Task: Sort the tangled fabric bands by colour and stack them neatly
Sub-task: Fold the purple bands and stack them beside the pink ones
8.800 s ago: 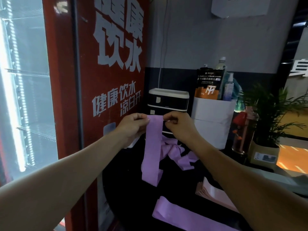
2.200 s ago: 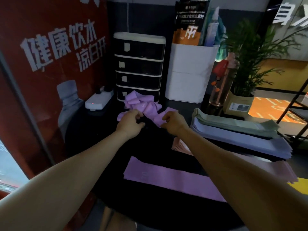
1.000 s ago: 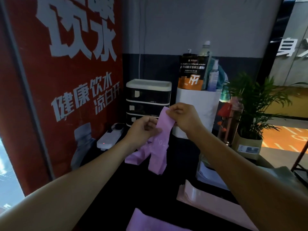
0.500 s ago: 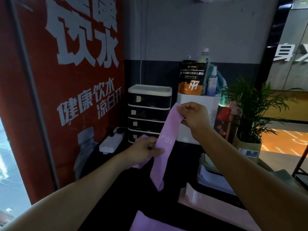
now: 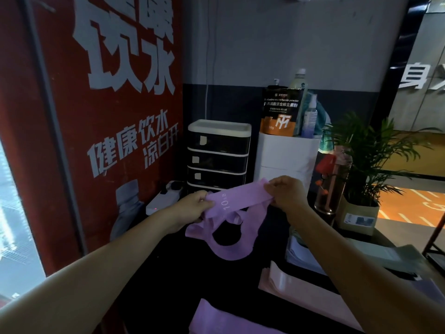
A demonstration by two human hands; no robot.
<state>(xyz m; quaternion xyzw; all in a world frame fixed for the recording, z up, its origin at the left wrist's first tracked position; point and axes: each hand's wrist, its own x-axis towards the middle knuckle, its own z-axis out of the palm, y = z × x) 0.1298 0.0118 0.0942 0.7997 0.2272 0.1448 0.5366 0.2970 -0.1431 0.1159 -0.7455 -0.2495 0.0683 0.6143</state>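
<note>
I hold a purple fabric band [image 5: 237,198] marked "10 LB" stretched almost level above the dark table [image 5: 168,280]. My left hand [image 5: 192,208] pinches its left end and my right hand [image 5: 285,194] pinches its right end. The rest of the band hangs below in a twisted loop [image 5: 231,247]. A flat purple band [image 5: 221,319] lies at the table's near edge. A pink stack [image 5: 296,292] lies to its right, behind my right forearm. A pale blue and green stack [image 5: 303,256] sits further right.
A black drawer unit [image 5: 218,155] and a white bin [image 5: 286,157] with bottles stand at the back. A white power strip [image 5: 163,198] lies left of them, a potted plant [image 5: 363,165] at right. A red vending machine [image 5: 108,116] walls the left side.
The band hung upright from my raised right hand half a second ago. Now my right hand has dropped and both hands hold it stretched sideways, its lower part looping underneath.
</note>
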